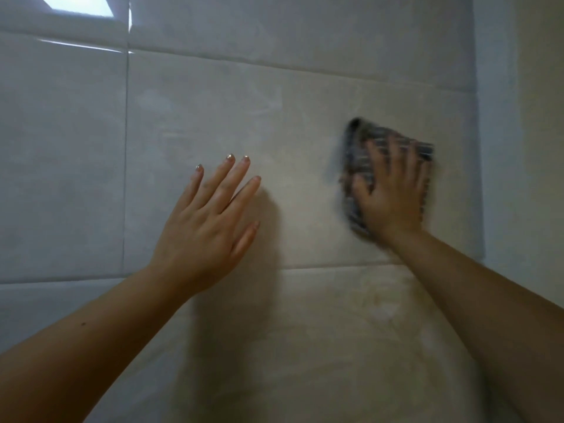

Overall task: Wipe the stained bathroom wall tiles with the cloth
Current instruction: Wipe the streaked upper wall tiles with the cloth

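Observation:
Large glossy pale tiles (213, 117) fill the wall in front of me, with faint smears on the middle tile and brownish staining on the tile below (375, 300). My right hand (393, 190) presses a dark striped cloth (355, 154) flat against the middle tile, fingers spread and straight; both are motion-blurred. My left hand (210, 215) is held close to the same tile further left, fingers straight and slightly spread; I cannot tell whether it touches the tile.
A wall corner (479, 148) runs vertically just right of the cloth, with a plain painted wall (534, 148) beyond. A bright reflection (79, 4) shows on the top-left tiles. Grout lines cross at left and below the hands.

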### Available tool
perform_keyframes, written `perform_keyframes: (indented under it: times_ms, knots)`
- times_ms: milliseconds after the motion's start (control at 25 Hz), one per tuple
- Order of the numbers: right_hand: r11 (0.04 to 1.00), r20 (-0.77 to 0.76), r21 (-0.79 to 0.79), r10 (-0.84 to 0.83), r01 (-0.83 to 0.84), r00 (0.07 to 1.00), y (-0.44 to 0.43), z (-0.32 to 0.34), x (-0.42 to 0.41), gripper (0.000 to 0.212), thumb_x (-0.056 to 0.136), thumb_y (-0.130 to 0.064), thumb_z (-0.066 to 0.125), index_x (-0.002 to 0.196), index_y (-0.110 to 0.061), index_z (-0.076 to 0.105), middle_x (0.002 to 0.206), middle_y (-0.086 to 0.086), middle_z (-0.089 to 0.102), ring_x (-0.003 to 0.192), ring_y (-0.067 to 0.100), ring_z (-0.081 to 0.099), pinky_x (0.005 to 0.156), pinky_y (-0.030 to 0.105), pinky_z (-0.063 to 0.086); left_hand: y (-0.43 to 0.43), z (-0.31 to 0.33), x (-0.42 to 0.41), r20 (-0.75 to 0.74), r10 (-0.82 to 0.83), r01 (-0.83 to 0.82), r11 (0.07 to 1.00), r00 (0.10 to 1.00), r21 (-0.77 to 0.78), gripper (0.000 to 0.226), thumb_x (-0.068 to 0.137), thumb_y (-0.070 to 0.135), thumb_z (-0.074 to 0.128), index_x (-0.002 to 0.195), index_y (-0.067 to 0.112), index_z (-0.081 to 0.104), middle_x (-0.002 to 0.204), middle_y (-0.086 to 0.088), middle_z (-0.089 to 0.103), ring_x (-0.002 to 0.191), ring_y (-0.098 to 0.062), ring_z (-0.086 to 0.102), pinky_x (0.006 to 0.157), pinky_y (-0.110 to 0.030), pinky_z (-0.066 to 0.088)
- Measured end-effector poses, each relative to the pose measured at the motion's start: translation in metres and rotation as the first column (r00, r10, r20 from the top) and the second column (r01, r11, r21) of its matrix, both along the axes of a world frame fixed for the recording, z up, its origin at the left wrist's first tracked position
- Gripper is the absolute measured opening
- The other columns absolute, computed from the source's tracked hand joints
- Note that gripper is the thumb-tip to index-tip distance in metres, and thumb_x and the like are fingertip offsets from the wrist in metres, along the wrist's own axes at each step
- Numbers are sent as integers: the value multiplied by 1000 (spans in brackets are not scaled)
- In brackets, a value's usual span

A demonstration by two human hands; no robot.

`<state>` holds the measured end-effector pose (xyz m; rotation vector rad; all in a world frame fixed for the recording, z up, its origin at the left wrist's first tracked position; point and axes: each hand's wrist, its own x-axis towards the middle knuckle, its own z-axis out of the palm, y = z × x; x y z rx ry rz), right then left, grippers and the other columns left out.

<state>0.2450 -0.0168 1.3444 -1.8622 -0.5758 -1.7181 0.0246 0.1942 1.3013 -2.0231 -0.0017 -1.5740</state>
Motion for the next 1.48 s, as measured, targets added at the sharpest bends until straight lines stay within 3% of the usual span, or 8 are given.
perform_keyframes:
  times_ms: [120,400,480,680,880,1120,1360,1480]
  knots:
    - [954,-200,301,60,3,978,8,11,-7,71,87,-55,20,151,-28,31,160,10,22,146,42,13,115,63,10,10,0,-9,-4,13,-13,1000,1000,-27,62,100,43,33,152,11,31,162,-10,20,152,-25,11,121,-53,14]
    - [978,68,-203,61,-46,996,30,-144,-45,64,89,-48,44,149,-28,34,159,11,24,147,41,12,116,62,9,-13,-29,15,-51,-54,53,998,997,-34,62,100,42,34,152,8,32,161,-13,23,151,-27,15,121,-53,14]
    - [988,42,-153,-8,15,999,5,-151,-19,63,89,-47,43,148,-27,33,158,13,26,146,42,15,115,63,13,-19,-38,19,-51,-71,71,997,996,-6,60,100,41,36,150,7,35,161,-13,25,151,-27,17,120,-54,17]
    - [968,-202,249,13,39,979,11,-116,-16,64,92,-48,34,150,-23,32,158,14,26,144,43,19,113,65,15,-31,-46,30,-70,-71,71,997,995,6,60,101,41,35,151,8,34,161,-12,24,151,-27,17,121,-53,17]
    - [995,-34,-99,-6,2,999,-2,-224,-19,65,85,-46,43,146,-26,34,156,16,28,145,44,18,115,63,15,-38,-62,38,-107,-106,108,994,989,18,60,101,42,34,151,8,33,161,-13,23,151,-27,16,121,-52,14]
    - [972,-209,222,-30,78,977,-23,-145,19,63,93,-47,32,150,-21,32,156,16,28,143,43,22,114,64,14,-46,-57,39,-123,-99,106,993,987,49,61,101,42,36,151,8,33,162,-13,22,151,-28,15,120,-55,16]
    - [996,-186,65,-41,54,982,-35,-266,11,61,92,-42,35,148,-19,28,155,21,28,144,44,19,113,65,16,-50,-74,47,-160,-103,115,991,982,71,61,101,41,38,152,8,33,161,-13,22,151,-28,15,120,-56,17]
    - [982,-221,175,-35,75,975,-35,-216,27,59,96,-46,28,148,-17,32,154,20,32,141,45,25,111,67,21,-48,-69,45,-167,-100,117,989,981,91,61,101,41,38,151,7,33,161,-13,22,151,-29,15,120,-55,16]
